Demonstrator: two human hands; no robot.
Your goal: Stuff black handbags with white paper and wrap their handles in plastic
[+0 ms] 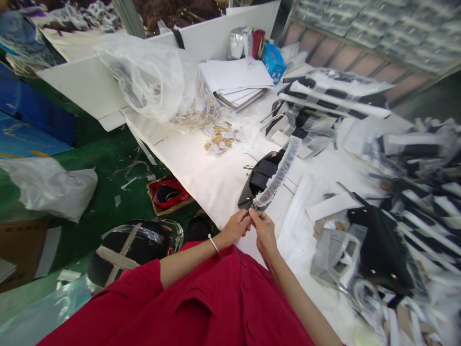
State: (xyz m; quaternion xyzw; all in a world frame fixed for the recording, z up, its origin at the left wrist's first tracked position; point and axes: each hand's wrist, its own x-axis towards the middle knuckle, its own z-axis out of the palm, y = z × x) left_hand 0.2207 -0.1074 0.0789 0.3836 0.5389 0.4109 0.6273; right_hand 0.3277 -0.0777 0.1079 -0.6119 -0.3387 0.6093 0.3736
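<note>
My left hand (237,225) and my right hand (262,227) meet at the near edge of the white table (201,168), fingers pinched together on the lower end of a long strip wrapped in clear bubble plastic (279,174). The strip runs up and away from my hands across a black handbag (260,180) lying on the table. A thin bracelet sits on my left wrist. What the fingertips pinch besides the strip's end is too small to tell.
A big clear plastic bag (158,81) and small packets of gold parts (220,138) lie at the table's far left. Stacked white papers (236,81) and a blue box (273,61) stand behind. Another black bag (382,250) and striped wrapped pieces (334,98) crowd the right. Green floor holds a cardboard box (168,194).
</note>
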